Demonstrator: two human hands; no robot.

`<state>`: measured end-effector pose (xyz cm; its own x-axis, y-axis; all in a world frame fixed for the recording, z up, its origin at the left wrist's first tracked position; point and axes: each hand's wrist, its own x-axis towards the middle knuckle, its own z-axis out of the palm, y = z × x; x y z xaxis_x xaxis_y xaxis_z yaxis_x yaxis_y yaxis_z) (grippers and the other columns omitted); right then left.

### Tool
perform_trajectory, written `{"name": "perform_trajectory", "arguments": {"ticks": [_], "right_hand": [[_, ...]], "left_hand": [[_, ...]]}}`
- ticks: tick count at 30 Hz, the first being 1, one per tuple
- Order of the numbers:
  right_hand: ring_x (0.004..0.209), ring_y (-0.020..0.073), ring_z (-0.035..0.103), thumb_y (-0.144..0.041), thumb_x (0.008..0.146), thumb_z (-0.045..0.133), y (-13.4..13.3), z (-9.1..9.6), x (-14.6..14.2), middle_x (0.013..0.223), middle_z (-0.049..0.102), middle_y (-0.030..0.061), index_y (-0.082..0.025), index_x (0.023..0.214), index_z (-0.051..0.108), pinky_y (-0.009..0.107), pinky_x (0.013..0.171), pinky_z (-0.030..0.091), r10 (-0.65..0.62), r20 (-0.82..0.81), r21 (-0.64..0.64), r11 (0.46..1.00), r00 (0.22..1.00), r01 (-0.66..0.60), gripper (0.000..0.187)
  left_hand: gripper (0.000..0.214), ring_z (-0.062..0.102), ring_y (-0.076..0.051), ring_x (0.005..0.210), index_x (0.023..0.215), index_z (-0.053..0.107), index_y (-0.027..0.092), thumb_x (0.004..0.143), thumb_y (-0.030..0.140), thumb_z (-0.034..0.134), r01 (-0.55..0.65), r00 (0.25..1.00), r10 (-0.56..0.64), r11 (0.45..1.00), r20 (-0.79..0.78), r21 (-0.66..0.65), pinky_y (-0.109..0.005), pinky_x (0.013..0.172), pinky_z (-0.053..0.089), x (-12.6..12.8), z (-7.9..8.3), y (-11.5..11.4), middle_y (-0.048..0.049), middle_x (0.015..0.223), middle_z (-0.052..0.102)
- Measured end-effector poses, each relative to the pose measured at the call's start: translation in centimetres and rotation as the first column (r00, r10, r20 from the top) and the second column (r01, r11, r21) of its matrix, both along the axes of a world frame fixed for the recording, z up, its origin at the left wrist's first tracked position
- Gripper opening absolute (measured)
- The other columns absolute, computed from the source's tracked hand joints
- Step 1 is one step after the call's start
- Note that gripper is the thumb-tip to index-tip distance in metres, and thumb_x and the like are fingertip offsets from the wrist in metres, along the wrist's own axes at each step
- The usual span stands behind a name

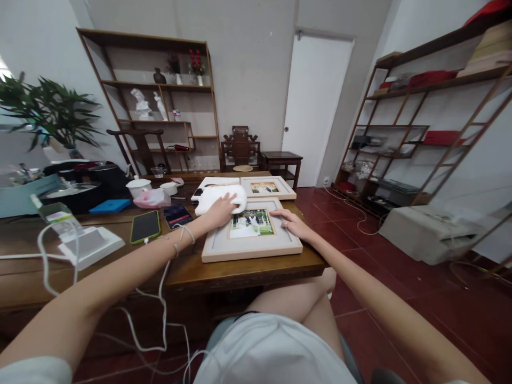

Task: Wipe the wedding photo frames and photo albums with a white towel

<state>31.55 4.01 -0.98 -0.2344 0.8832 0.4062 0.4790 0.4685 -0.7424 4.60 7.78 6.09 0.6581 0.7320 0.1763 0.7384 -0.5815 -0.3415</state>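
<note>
- Green-cased phone (145, 228), flat on the surface (187, 269), a white plug at its near end.
- Second phone (181, 217), screen lit, just beside it.
- Blue box (110, 206), lying flat.
- Pink plastic bag (149, 199), near a white lidded cup (138, 186).
- Black pot (72, 197) with a glass lid.
- Leafy green plant (52, 112) at far left.
- Wooden shelf (144, 36) by the back wall, holding white statues (142, 105) and a dark vase (159, 76).
- Carved wooden chair (240, 149) beside a small stand (282, 156).
- White door (316, 106), closed.
- Right-hand shelf (384, 95) with a red box (442, 138).
- Red tiled floor (360, 266).
</note>
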Motion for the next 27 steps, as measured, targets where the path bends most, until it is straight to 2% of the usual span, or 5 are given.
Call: {"name": "perform_trajectory", "arguments": {"ticks": [5, 14, 20, 24, 27], "right_hand": [[0.122, 0.0225, 0.042, -0.007, 0.061, 0.044, 0.0, -0.1, -0.1, 0.125, 0.053, 0.0047, -0.022, 0.110, 0.062, 0.042, 0.109, 0.025, -0.003, 0.004, -0.009, 1.000, 1.000, 0.003, 0.055], [0.121, 0.0227, 0.043, -0.007, 0.062, 0.045, 0.3, -0.5, 0.2, 0.123, 0.055, 0.0032, -0.025, 0.109, 0.062, 0.043, 0.108, 0.026, 0.012, 0.008, 0.032, 0.999, 1.000, -0.012, 0.054], [0.121, 0.0233, 0.043, -0.008, 0.061, 0.045, 0.3, -0.4, 0.2, 0.124, 0.054, 0.0039, -0.024, 0.109, 0.062, 0.044, 0.108, 0.024, 0.014, 0.009, 0.024, 1.000, 1.000, -0.015, 0.053], [0.122, 0.0230, 0.042, -0.009, 0.062, 0.045, 0.3, -0.5, 0.3, 0.124, 0.054, 0.0041, -0.024, 0.109, 0.062, 0.043, 0.108, 0.025, 0.025, 0.003, 0.029, 0.999, 1.000, -0.025, 0.053], [0.122, 0.0230, 0.042, -0.009, 0.061, 0.045, 0.4, -0.5, 0.3, 0.124, 0.053, 0.0043, -0.024, 0.109, 0.062, 0.043, 0.108, 0.025, 0.019, 0.001, 0.028, 0.999, 1.000, -0.019, 0.053]], "left_hand": [[0.038, 0.057, -0.022, 0.098, 0.103, 0.060, 0.010, 0.080, 0.001, 0.031, -0.017, 0.997, 0.007, 0.991, -0.074, -0.134, -0.031, 0.084, 0.042, 0.2, 0.9, -1.0, -0.0172, 0.107, 0.059], [0.025, 0.059, -0.018, 0.073, 0.093, 0.060, 0.018, 0.078, 0.011, 0.041, 0.135, 0.988, -0.152, 0.901, -0.009, -0.412, -0.025, 0.064, 0.043, 0.3, 3.7, -11.1, -0.0066, 0.085, 0.064], [0.028, 0.060, -0.022, 0.082, 0.094, 0.057, 0.012, 0.073, 0.002, 0.042, -0.109, 0.981, 0.127, 0.986, 0.148, -0.123, -0.028, 0.068, 0.044, 0.2, 2.3, -4.9, -0.0124, 0.092, 0.061], [0.037, 0.056, -0.025, 0.097, 0.104, 0.054, 0.009, 0.073, -0.002, 0.038, -0.124, 0.982, 0.128, 0.992, 0.138, -0.041, -0.032, 0.079, 0.043, -0.3, 1.4, 0.3, -0.0171, 0.107, 0.056], [0.041, 0.055, -0.023, 0.101, 0.106, 0.056, 0.013, 0.072, -0.003, 0.041, -0.059, 0.994, 0.066, 0.995, 0.092, -0.077, -0.031, 0.085, 0.042, 0.1, 0.6, 1.5, -0.0143, 0.113, 0.055]]}}
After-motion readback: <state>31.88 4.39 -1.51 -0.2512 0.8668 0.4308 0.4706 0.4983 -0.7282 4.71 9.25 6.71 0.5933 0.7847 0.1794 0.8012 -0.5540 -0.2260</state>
